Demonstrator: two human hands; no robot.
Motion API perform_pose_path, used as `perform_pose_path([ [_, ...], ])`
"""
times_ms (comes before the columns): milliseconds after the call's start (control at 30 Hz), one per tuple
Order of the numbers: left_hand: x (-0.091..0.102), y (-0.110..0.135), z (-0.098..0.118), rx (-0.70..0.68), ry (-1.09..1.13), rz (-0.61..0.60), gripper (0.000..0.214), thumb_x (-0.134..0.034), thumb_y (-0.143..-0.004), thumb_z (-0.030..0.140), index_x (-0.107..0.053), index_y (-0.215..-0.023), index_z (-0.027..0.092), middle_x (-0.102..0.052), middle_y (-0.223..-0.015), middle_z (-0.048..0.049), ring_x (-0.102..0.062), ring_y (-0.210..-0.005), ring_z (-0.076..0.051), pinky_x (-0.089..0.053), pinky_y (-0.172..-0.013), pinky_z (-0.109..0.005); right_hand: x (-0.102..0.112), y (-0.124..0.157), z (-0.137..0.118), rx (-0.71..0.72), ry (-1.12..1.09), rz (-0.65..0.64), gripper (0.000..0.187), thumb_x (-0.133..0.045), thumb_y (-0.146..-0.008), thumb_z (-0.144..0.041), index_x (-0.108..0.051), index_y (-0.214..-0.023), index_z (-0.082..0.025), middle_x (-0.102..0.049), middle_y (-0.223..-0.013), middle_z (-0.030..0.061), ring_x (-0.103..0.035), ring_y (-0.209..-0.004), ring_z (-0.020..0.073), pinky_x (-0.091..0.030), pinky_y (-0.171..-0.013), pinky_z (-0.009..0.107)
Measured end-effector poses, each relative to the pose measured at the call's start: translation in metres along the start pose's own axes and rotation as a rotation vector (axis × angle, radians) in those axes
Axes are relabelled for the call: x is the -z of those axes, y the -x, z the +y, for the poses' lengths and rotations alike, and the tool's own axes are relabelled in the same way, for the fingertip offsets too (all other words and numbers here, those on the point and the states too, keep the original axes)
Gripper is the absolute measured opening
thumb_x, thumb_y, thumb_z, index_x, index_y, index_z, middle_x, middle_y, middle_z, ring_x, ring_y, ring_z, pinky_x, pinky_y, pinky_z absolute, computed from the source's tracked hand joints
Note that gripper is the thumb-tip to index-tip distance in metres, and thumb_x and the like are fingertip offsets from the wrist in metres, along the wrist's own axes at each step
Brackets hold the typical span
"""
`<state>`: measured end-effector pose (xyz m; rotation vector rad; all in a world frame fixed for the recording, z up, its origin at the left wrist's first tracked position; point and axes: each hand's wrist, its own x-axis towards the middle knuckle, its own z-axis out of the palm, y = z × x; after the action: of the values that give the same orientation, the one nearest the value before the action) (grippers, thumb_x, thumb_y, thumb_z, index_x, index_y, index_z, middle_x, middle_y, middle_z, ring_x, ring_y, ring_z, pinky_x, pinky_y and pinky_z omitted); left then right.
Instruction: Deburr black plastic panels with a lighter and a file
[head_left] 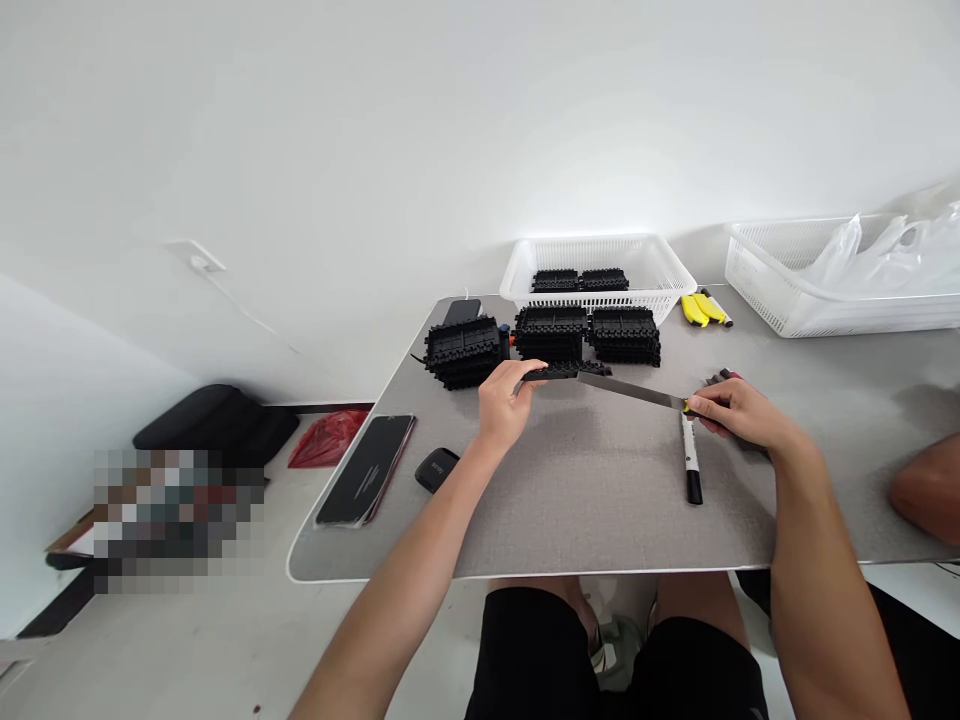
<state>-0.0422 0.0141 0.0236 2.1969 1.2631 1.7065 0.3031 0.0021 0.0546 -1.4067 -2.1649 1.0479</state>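
Note:
My left hand [504, 400] rests on the grey table [600, 500] with its fingers closed on the end of a flat black plastic part [564, 371]. My right hand [731, 412] is closed on the yellow handle of a knife. The knife's long metal blade [630, 390] reaches left and touches the black part. Behind the part stand three stacks of the same black parts [551, 335]. A white marker with a black cap [691, 462] lies just under my right hand.
A white basket [600, 262] with more black parts sits at the back. A second white basket [832, 275] holds plastic bags. Yellow cutters [701, 308], a phone [367, 468] and a small black case [436, 468] lie around. Another person's arm [926, 490] shows at the right edge.

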Motion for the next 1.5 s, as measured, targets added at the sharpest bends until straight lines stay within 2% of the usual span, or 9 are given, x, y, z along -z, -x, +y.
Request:
perform_pose_path([
  [500,0.000,0.000,0.000,0.000,0.005,0.008,0.019,-0.053,-0.089,0.015,-0.069,-0.096,0.021,-0.070,-0.091,-0.0035,-0.067,-0.083,-0.015,-0.060,-0.073,-0.030,0.000,0.000,0.001,0.001,-0.007,-0.018,0.054,-0.045,-0.089,-0.063,-0.061,-0.067,-0.016,-0.047,-0.050,-0.0016,-0.036,-0.046,0.0090,-0.028,-0.047,0.024],
  [633,0.001,-0.002,0.001,0.075,-0.022,0.032,0.012,-0.059,-0.088,0.022,-0.069,-0.095,0.021,-0.071,-0.092,-0.0040,-0.067,-0.086,-0.017,-0.057,-0.077,-0.031,0.003,0.003,0.005,0.009,-0.074,0.009,0.054,-0.047,-0.088,-0.063,-0.064,-0.069,-0.015,-0.048,-0.050,-0.0007,-0.038,-0.046,0.0095,-0.030,-0.047,0.024],
  [700,0.001,-0.003,0.002,0.149,-0.022,0.044,0.014,-0.063,-0.086,0.028,-0.068,-0.096,0.020,-0.071,-0.092,-0.0046,-0.067,-0.088,-0.019,-0.055,-0.078,-0.031,0.003,0.004,0.004,0.054,-0.177,0.073,0.053,-0.049,-0.087,-0.063,-0.064,-0.070,-0.015,-0.050,-0.052,0.0004,-0.042,-0.048,0.0106,-0.034,-0.049,0.025],
  [800,0.000,-0.004,0.003,0.277,0.069,0.029,0.025,-0.068,-0.082,0.036,-0.066,-0.100,0.019,-0.070,-0.090,-0.0052,-0.066,-0.085,-0.020,-0.053,-0.074,-0.030,0.001,0.002,0.000,0.077,-0.341,0.332,0.051,-0.052,-0.085,-0.064,-0.065,-0.076,-0.015,-0.053,-0.056,0.0014,-0.047,-0.049,0.0118,-0.040,-0.050,0.026],
  [933,-0.004,-0.005,0.005,0.412,0.269,-0.052,0.032,-0.070,-0.079,0.042,-0.064,-0.099,0.018,-0.068,-0.092,-0.0066,-0.065,-0.087,-0.020,-0.053,-0.068,-0.027,0.001,-0.004,0.005,-0.134,-0.382,0.758,0.048,-0.060,-0.078,-0.062,-0.065,-0.094,-0.018,-0.058,-0.061,0.0007,-0.050,-0.048,0.0124,-0.043,-0.047,0.025],
  [1033,-0.005,-0.005,0.007,0.460,0.337,-0.073,0.033,-0.071,-0.077,0.043,-0.064,-0.096,0.018,-0.067,-0.091,-0.0065,-0.065,-0.086,-0.020,-0.053,-0.069,-0.028,0.006,-0.005,0.020,-0.411,-0.173,0.945,0.048,-0.070,-0.069,-0.053,-0.067,-0.102,-0.018,-0.065,-0.072,0.0038,-0.055,-0.049,0.0140,-0.045,-0.048,0.027],
  [1200,-0.007,-0.004,0.007,0.485,0.371,-0.093,0.035,-0.073,-0.075,0.044,-0.064,-0.097,0.018,-0.068,-0.092,-0.0072,-0.065,-0.087,-0.021,-0.053,-0.072,-0.030,0.011,0.001,0.041,-0.633,0.110,0.879,0.045,-0.068,-0.069,-0.050,-0.071,-0.100,-0.018,-0.071,-0.092,0.0097,-0.063,-0.062,0.0196,-0.048,-0.060,0.033],
  [1400,-0.010,-0.003,0.001,0.437,0.340,-0.068,0.037,-0.071,-0.076,0.046,-0.064,-0.100,0.019,-0.066,-0.089,-0.0056,-0.064,-0.084,-0.019,-0.052,-0.069,-0.028,0.011,0.004,0.049,-0.803,0.274,0.762,0.040,-0.069,-0.067,-0.047,-0.074,-0.094,-0.018,-0.068,-0.074,0.0124,-0.065,-0.072,0.0292,-0.044,-0.058,0.035],
  [1500,-0.011,-0.002,-0.001,0.415,0.331,-0.071,0.037,-0.071,-0.076,0.046,-0.063,-0.101,0.019,-0.065,-0.087,-0.0046,-0.063,-0.082,-0.018,-0.052,-0.068,-0.027,0.013,0.006,0.056,-0.815,0.304,0.738,0.037,-0.071,-0.064,-0.047,-0.076,-0.088,-0.019,-0.068,-0.071,0.0131,-0.065,-0.071,0.0303,-0.043,-0.056,0.035],
])
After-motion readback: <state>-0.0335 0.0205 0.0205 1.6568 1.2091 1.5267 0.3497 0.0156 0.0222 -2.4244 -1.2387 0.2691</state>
